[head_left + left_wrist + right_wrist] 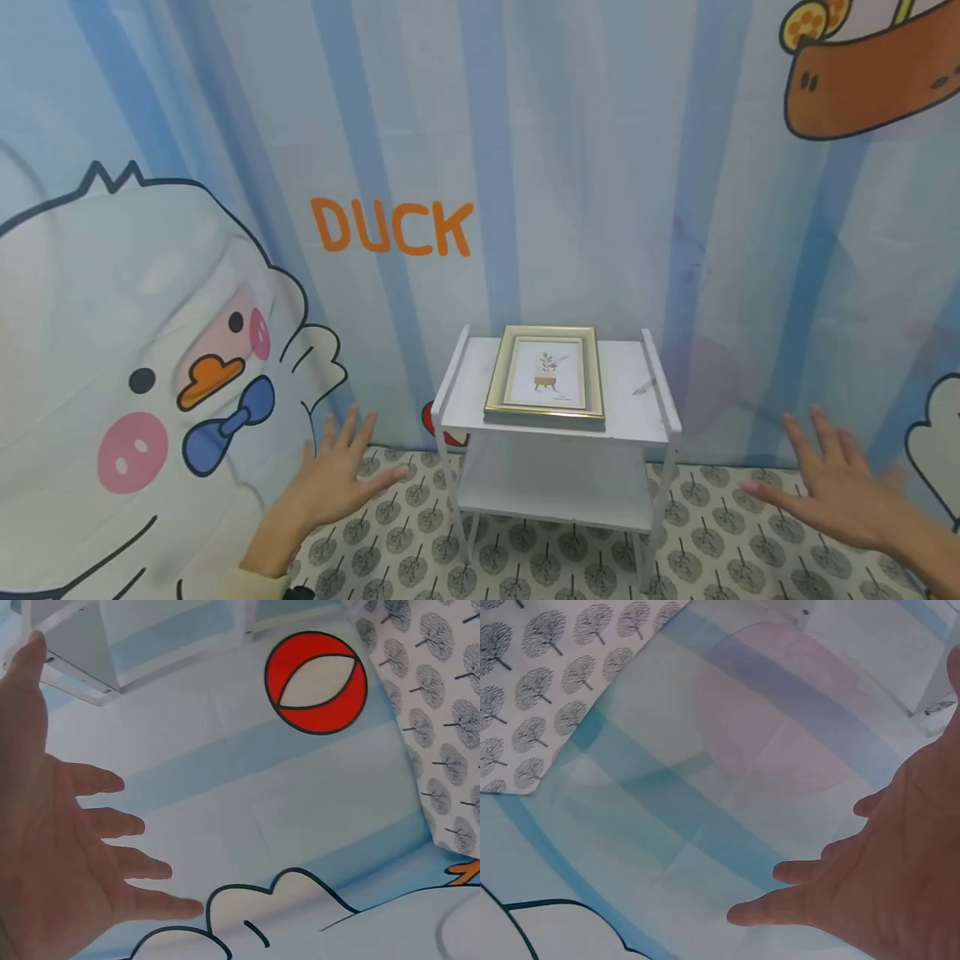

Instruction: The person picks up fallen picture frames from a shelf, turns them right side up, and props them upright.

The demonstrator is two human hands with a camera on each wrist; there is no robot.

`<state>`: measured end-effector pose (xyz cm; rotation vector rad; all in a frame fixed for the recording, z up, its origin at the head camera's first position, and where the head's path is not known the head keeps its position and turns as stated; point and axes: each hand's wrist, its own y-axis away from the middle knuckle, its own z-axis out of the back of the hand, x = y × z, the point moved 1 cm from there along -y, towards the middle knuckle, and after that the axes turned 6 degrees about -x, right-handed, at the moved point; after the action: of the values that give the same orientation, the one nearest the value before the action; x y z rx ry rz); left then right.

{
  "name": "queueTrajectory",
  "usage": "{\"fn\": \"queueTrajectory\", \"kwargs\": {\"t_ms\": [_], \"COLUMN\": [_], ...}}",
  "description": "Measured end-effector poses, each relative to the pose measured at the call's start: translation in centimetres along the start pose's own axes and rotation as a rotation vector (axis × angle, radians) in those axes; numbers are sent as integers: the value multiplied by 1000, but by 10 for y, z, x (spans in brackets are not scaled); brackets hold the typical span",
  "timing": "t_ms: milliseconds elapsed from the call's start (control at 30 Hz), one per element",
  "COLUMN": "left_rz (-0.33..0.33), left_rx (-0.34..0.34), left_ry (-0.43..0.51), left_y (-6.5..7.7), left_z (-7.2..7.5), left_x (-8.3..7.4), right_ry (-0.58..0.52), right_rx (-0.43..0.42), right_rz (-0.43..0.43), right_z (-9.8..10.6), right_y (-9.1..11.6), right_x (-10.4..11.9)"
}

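A picture frame (597, 375) with a gold border lies flat on the top shelf of a small white table (626, 367). Its picture shows a plant in an orange and white pot. To the left of the table my left hand (337, 475) is held out in the air, fingers spread, touching nothing. On the other side my right hand (836, 492) is also raised with spread fingers and holds nothing. Each wrist view shows its own hand, the left (67, 855) and the right (877, 885), apart from the table's white parts.
Behind the table hangs a striped blue curtain (577, 167) printed with a duck and the word DUCK. The table has a lower shelf (555, 483) and thin legs. A tree-patterned floor covering (420, 542) spreads beneath it.
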<state>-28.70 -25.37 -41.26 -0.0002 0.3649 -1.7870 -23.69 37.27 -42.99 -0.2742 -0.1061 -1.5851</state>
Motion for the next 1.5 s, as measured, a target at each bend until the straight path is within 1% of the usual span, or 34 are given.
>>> {"fn": "queueTrajectory", "kwargs": {"t_ms": [167,267,367,433,533,633,733,833,1000,1133,1267,1367,1500], "left_rz": [-65,-87,-114,-129,-162,-211,-258,-295,-348,-375,-369,-349,-337], "left_rx": [-101,-124,-135,-144,-180,-220,-232,-214,-188,-162,-113,-53,20], "left_ry": [71,135,173,184,193,218,250,279,259,240,228,232,240], "left_y": [0,1,1,1,-1,-3,-6,-11,-21,-30,-43,-54,-70], "left_z": [11,18,24,28,36,44,51,60,75,84,88,88,88], "left_x": [-12,-19,-27,-33,-42,-51,-59,-67,-83,-98,-111,-119,-127], "right_ry": [33,17,-12,-35,-65,-94,-110,-104,-79,-98,-151,-194,-182], "right_rx": [-79,-130,-157,-168,-169,-173,-172,-178,-201,-205,-205,-196,-161], "right_rz": [96,144,176,195,214,236,260,286,324,340,379,418,440], "right_z": [11,16,22,27,36,45,54,63,79,91,99,102,106], "right_y": [-4,-5,-5,-5,-3,0,4,6,5,5,3,2,-2], "right_x": [14,23,31,38,50,64,78,91,110,126,143,156,171]}}
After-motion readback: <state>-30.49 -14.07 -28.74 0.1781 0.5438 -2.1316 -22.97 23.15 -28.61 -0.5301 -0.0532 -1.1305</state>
